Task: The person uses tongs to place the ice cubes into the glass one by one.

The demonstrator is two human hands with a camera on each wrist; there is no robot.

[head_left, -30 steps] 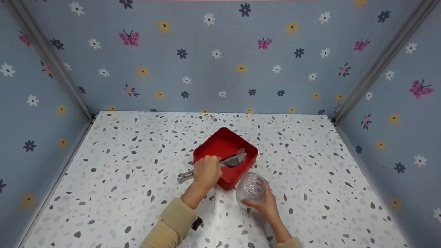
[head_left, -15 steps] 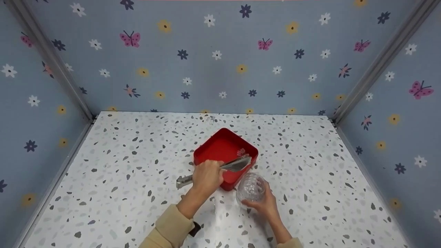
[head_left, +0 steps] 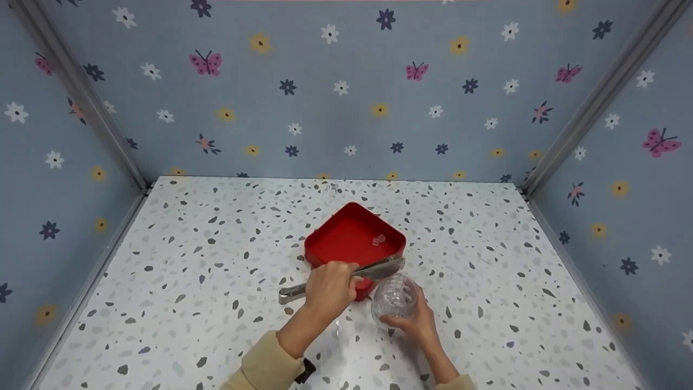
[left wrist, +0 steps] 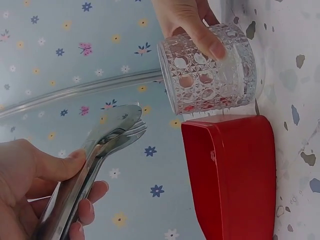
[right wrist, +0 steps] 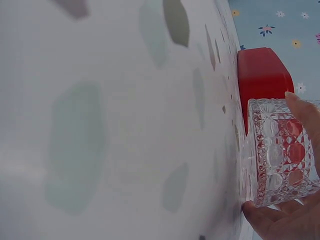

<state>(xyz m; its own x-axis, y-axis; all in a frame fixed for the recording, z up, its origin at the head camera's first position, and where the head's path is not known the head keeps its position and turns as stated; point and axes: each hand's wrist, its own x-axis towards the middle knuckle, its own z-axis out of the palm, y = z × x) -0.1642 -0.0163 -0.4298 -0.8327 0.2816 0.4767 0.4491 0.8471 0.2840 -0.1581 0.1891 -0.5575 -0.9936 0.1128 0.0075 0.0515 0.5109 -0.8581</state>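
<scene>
My left hand (head_left: 329, 288) grips metal serving tongs (head_left: 381, 267), one end spoon-shaped and the other forked, as the left wrist view shows. The tong tips hover over the right edge of a red square tray (head_left: 346, 233), close to the rim of a clear glass (head_left: 394, 298). Whether anything lies between the tips, I cannot tell. My right hand (head_left: 419, 323) holds that patterned glass from its right side, thumb and fingers round it. The glass stands upright on the table beside the tray. A few small clear pieces (head_left: 379, 239) lie inside the tray.
The white speckled table (head_left: 216, 260) reaches back to a blue flowered panel (head_left: 346, 97). Side panels with metal corner posts (head_left: 587, 108) border the table at left and right.
The tongs in my left hand have risen from the tray's inside and moved right and nearer, toward the glass. My right hand and the glass have stayed in place.
</scene>
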